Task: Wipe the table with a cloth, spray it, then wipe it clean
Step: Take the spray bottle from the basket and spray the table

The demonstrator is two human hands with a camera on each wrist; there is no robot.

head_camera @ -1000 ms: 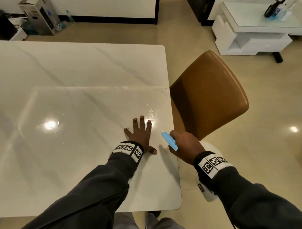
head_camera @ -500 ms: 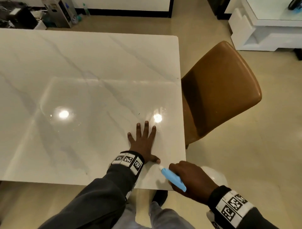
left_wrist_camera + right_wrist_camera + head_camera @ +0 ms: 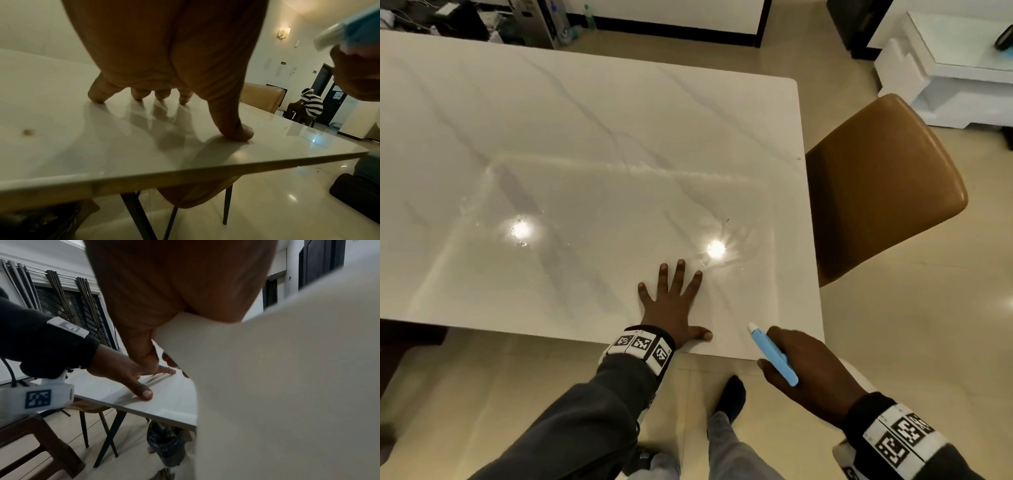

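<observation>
My left hand (image 3: 671,301) lies flat on the white marble table (image 3: 585,137) near its front right corner, fingers spread and holding nothing. The left wrist view shows its fingertips (image 3: 236,133) pressing on the glossy table (image 3: 61,146). To its right, my right hand (image 3: 815,373) grips a spray bottle (image 3: 774,356) by its neck. The blue nozzle points over the table's corner. The bottle's white body (image 3: 287,386) fills the right wrist view. Fine wet droplets glint on the tabletop. No cloth is in view.
A brown leather chair (image 3: 876,192) stands against the table's right edge. A white cabinet (image 3: 945,85) sits at the far right. Under the table is a black-lined bin (image 3: 166,446), with a wooden stool (image 3: 30,443) to the left. A person in a striped shirt (image 3: 310,104) sits far off.
Both hands have drawn back toward the table's near edge. The right hand carried the spray bottle from beside the right edge to the front corner. The left hand stays flat.
</observation>
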